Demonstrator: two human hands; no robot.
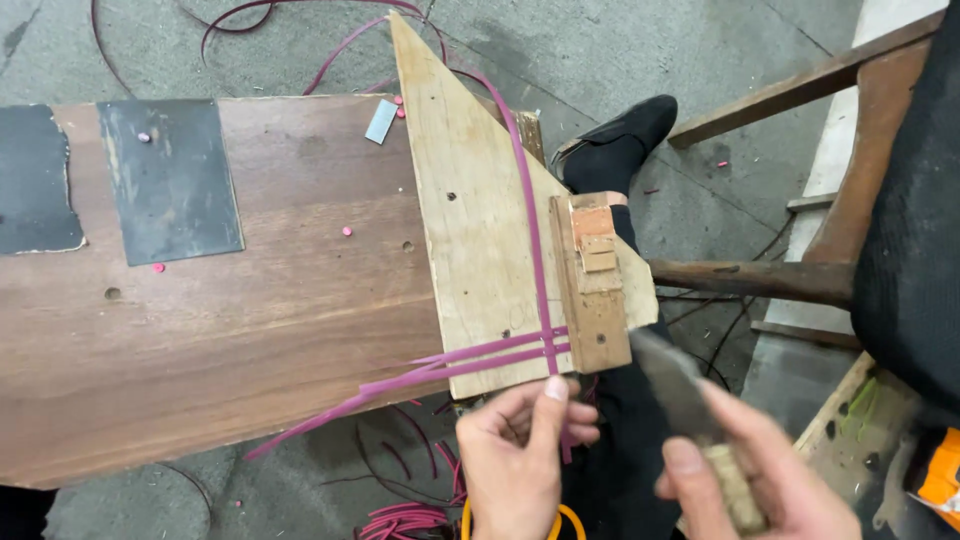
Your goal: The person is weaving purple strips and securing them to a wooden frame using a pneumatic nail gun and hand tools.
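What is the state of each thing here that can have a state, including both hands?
Left hand: closed on the purple strips, thumb pressing them at the board's edge.
Right hand: gripping a knife handle.
Knife: held, blade blurred, tip near the wooden block.
Purple strips: crossed flat on the triangular board.
Triangular board: lying flat on the brown table, overhanging it.
Wooden block: lying on the board.
Brown table: bearing two dark sheets.

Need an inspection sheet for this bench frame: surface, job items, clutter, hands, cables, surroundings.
Surface: brown wooden bench top, two dark patches.
Job's things: pale triangular plywood jig with small wooden block; flat magenta strips crossing it.
Clutter: pink offcut bits, small grey metal piece.
Grippers: left hand pinches strips; right hand holds blurred knife blade.
Cables: nothing seen.
Surroundings: concrete floor, wooden chair frame, black shoe.
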